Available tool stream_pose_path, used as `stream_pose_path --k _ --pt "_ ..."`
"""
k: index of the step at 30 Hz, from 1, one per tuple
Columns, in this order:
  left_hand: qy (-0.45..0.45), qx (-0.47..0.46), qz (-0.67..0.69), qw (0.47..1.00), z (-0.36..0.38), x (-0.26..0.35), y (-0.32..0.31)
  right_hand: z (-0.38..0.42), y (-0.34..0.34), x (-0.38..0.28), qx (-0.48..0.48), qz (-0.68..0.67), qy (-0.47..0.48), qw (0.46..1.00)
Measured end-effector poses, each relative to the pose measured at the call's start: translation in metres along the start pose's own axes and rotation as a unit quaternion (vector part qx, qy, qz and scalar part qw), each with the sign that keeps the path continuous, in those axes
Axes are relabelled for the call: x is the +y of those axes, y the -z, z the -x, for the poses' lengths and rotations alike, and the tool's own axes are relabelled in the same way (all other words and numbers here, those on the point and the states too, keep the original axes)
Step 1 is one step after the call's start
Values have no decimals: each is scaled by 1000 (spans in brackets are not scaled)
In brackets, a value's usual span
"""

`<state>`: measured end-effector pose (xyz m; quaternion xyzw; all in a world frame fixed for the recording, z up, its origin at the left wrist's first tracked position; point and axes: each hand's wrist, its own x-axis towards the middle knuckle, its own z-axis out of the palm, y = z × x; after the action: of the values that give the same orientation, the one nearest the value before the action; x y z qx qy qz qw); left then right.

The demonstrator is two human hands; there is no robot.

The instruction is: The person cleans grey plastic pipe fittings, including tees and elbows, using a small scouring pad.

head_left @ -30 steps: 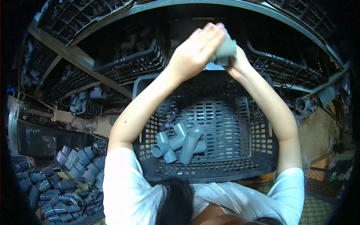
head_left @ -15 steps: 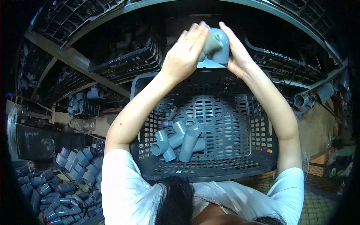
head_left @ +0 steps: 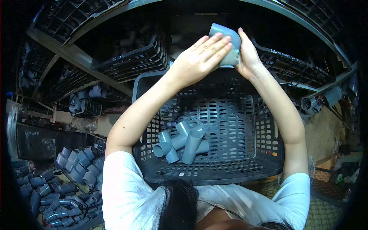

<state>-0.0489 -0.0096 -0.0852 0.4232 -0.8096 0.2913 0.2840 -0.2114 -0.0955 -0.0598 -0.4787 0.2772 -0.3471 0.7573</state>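
Observation:
A grey PVC pipe elbow (head_left: 227,32) is held up between my hands above the far rim of a black plastic crate (head_left: 214,174). My right hand (head_left: 249,55) grips it from the right side. My left hand (head_left: 201,57) lies over its near side with fingers straight and close together, pressing a pale green cloth (head_left: 230,58) against it. Part of the elbow is hidden behind those fingers. Down in the crate, on its left side, several grey pipe tees (head_left: 193,145) lie in a loose cluster.
Black crates of fittings (head_left: 128,63) fill the shelves ahead, and another labelled crate (head_left: 295,61) stands at right. A metal shelf beam (head_left: 76,57) runs along the left. Many grey fittings (head_left: 82,166) are heaped at lower left. Larger pipe pieces (head_left: 310,103) sit at right.
The elbow has been turned in my hands, so its open end now points up and left. My left hand has slid right across it, and the cloth now shows lower down.

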Motion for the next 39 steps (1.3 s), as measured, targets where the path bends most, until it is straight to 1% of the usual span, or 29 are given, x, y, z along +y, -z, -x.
stream_pose_path --k 1,2,3,4,5,6,7,9,11,12,13,14,15,17,19,21,23,24,25,27,28,29,31,32,33,35,36,38,39 --pt "-1 0 1 1000 -3 -1 1 2 1 0 -14 14 -20 1000" --pt "-13 -2 -10 1000 -5 -3 3 1 3 4 -38 35 -13 999" --pt "-24 -4 -22 999 -6 -5 3 3 -1 6 -36 44 -19 998" --pt "0 -8 -27 1000 -6 -8 3 7 -6 9 -15 39 -3 999" --pt "0 -8 -27 1000 -4 -11 1 11 -14 12 7 35 15 999" --pt "0 11 -38 999 -2 -12 1 14 -21 5 27 35 9 999" --pt "0 31 -50 998 0 -14 1 11 -16 4 26 34 9 999" --pt "-7 32 -59 998 4 -13 2 3 -5 -2 -27 7 1 1000" --pt "-44 53 -77 995 3 -12 -1 5 -3 -3 -16 20 10 1000" --pt "-58 83 -144 984 2 -7 0 3 1 -1 -31 20 2 999" --pt "-57 83 -144 984 2 -2 1 0 4 3 -45 19 -6 999" --pt "-55 95 -174 979 2 2 2 -3 5 10 -34 14 -17 999" --pt "-54 108 -204 972 0 5 2 -1 0 12 -34 -39 -68 996" --pt "-56 103 -200 973 -2 8 3 4 -7 19 -27 -35 -69 997" --pt "-58 71 -183 979 -2 8 4 -2 0 14 -40 -26 -67 997" --pt "-54 75 -170 981 -1 5 4 -8 8 8 -57 -38 -46 997" --pt "-41 66 -139 987 1 1 4 2 5 2 22 14 6 1000" --pt "-44 67 -105 991 -3 3 6 -10 14 11 17 -7 4 1000" --pt "-46 68 -104 991 -7 7 8 -9 15 14 15 3 -18 1000" --pt "-81 85 -59 991 -13 15 10 -11 20 24 -28 -27 -39 998" --pt "-93 97 -61 989 -12 16 7 -12 23 25 -43 -32 -45 998" --pt "-91 96 -61 989 -12 13 7 -13 25 24 -44 -32 -48 997" --pt "-85 111 -31 990 -11 5 6 -7 13 6 -3 -30 -50 998" --pt "-73 102 -10 992 -9 2 7 -3 8 0 17 5 -31 999" --pt "-73 101 -21 992 -8 -3 6 -3 8 0 49 -8 -21 999" --pt "-69 77 -39 994 -3 -8 6 -5 10 0 57 -31 -29 997" --pt "-71 78 -38 994 -5 -10 10 -4 8 -1 58 -32 -28 997" --pt "-67 76 -81 992 -7 -14 18 1 1 -2 53 -18 -21 998" --pt "-67 91 -97 989 -6 -17 18 4 0 -4 54 -19 -21 998"
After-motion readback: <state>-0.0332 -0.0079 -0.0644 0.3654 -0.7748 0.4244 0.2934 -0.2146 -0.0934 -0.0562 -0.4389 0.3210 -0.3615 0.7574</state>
